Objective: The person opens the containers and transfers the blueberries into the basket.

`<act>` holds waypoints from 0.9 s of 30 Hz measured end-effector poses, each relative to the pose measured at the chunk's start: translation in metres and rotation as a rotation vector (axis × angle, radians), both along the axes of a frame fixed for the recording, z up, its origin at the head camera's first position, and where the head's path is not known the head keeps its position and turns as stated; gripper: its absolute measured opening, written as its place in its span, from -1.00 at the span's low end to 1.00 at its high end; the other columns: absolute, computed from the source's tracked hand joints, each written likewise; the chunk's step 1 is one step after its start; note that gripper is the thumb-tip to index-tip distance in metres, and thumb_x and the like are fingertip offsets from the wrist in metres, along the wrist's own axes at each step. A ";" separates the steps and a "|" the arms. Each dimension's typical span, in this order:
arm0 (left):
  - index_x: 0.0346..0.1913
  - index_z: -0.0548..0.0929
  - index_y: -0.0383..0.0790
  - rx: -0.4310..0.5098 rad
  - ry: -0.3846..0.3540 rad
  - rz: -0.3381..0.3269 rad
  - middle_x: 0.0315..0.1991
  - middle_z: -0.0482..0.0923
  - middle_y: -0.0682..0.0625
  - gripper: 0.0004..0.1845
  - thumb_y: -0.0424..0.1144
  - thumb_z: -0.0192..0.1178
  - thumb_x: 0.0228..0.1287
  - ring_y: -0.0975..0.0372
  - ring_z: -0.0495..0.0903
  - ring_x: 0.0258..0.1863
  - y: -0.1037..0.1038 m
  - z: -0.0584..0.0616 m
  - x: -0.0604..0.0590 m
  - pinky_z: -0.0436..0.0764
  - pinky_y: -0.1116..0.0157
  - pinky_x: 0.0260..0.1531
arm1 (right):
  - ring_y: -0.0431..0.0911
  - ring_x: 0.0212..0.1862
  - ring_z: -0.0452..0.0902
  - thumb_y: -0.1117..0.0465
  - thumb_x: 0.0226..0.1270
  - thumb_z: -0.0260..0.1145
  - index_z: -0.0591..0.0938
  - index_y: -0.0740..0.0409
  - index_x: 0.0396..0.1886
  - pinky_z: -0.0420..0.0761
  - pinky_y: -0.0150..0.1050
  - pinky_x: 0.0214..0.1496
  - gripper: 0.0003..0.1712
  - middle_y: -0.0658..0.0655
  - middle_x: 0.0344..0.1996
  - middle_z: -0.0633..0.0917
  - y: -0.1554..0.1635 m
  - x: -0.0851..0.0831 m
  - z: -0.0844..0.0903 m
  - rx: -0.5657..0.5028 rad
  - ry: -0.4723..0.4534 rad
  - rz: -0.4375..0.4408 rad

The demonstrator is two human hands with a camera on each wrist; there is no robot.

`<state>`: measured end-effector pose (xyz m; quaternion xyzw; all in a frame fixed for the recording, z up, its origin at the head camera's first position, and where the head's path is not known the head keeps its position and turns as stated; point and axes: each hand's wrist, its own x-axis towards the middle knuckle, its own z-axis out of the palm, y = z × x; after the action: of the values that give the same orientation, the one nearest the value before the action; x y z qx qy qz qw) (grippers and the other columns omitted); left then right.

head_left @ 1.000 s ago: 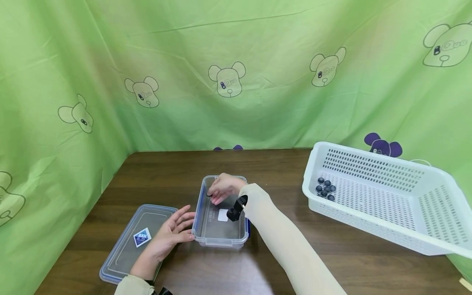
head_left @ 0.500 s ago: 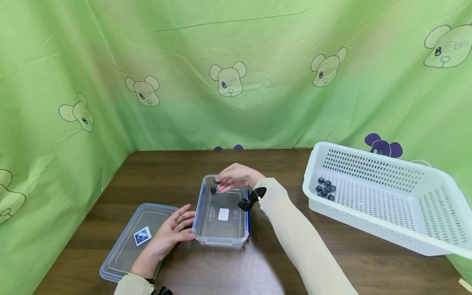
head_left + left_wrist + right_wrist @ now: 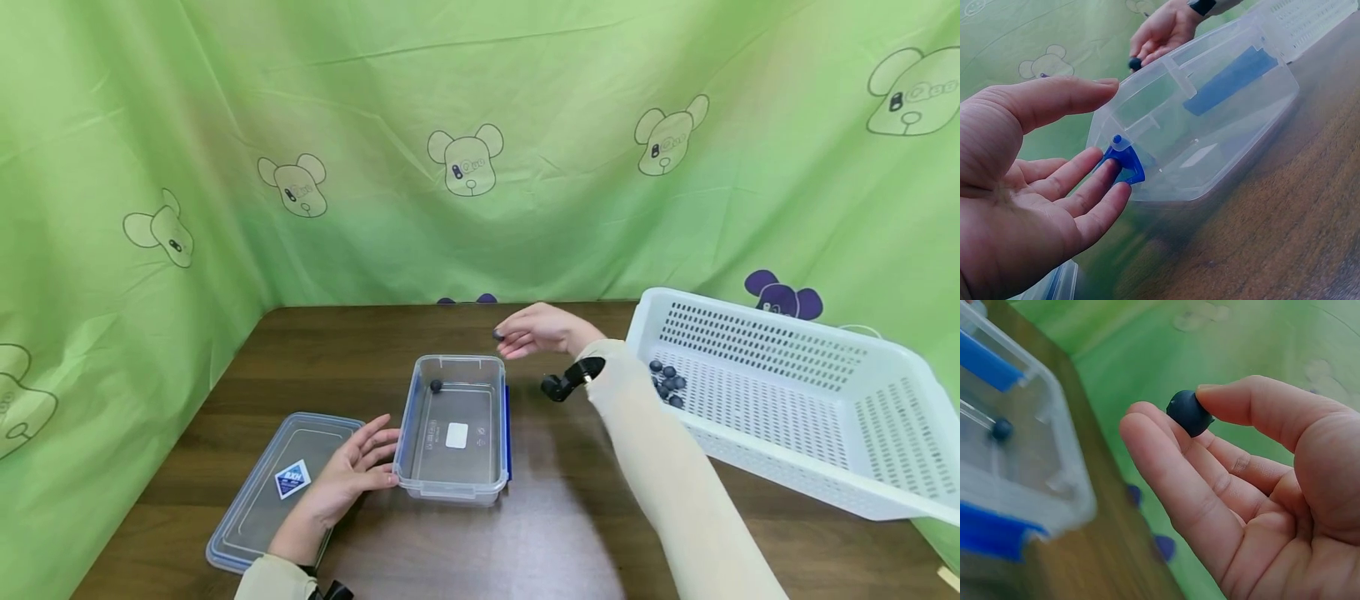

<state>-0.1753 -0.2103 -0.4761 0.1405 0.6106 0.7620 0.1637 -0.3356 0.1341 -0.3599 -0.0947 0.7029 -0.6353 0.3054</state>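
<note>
My right hand (image 3: 513, 338) hovers above the table between the clear plastic container (image 3: 415, 442) and the white basket, pinching a small dark ball (image 3: 497, 335) between thumb and fingers. The right wrist view shows that ball (image 3: 1188, 414) at the fingertips of my right hand (image 3: 1166, 411). One more dark ball (image 3: 436, 385) lies in the container's far left corner. My left hand (image 3: 371, 457) rests with straight fingers against the container's left side. In the left wrist view, the fingers (image 3: 1094, 169) touch the blue latch (image 3: 1125, 165).
The container's lid (image 3: 255, 508) lies flat on the table under my left wrist. A white perforated basket (image 3: 795, 467) stands at the right with several dark balls (image 3: 666, 383) in its near corner. Green cloth walls the table at the back and sides.
My right hand has lifted out of the container and moved right and back, carrying one ball; one ball stays in the container. The left hand has not moved.
</note>
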 end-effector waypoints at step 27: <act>0.50 -0.11 -0.55 -0.001 0.007 -0.005 0.28 0.34 -0.24 0.05 -0.56 0.38 0.09 0.30 0.53 0.13 -0.001 -0.001 -0.002 0.55 0.32 0.10 | 0.02 -0.17 0.72 0.44 0.55 -0.03 0.67 0.27 -0.23 0.66 -0.18 0.01 -0.68 0.30 -0.25 0.73 0.223 0.036 -0.001 -0.345 -0.100 -0.317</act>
<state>-0.1770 -0.2114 -0.4775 0.1446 0.6112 0.7608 0.1632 -0.2999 0.3575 -0.3613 -0.0025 0.5738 -0.7900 0.2157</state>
